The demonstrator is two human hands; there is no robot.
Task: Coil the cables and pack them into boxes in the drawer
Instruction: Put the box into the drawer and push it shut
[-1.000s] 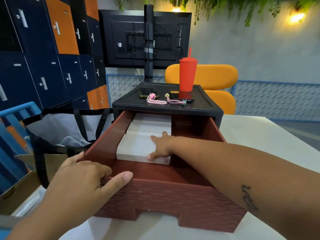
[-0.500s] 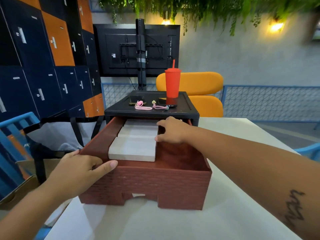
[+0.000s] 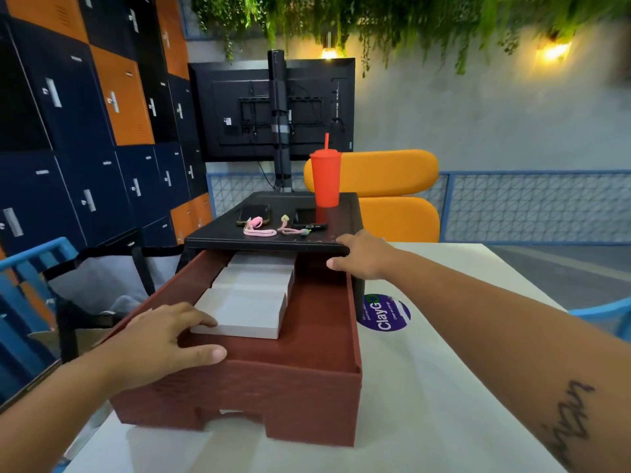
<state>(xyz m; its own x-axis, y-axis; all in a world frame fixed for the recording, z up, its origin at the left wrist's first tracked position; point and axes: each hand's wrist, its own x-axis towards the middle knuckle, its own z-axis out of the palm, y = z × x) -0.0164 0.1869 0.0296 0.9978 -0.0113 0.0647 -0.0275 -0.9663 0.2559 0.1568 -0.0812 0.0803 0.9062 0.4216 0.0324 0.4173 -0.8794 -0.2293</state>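
Here, the right hand (image 3: 365, 256) clasps the front lip of the black cabinet (image 3: 348, 218), seemingly to steady it, while the left hand (image 3: 160, 339) lies with relaxed fingers (image 3: 199, 320) across the corner of the open drawer (image 3: 290, 397) and the nearest white box (image 3: 249, 308). The pink cables (image 3: 259, 231) lie on the cabinet top, not yet packed.

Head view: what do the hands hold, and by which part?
The right hand grips the black cabinet by its top's front right corner. The left hand only rests on the front left corner of the drawer, touching the white box.
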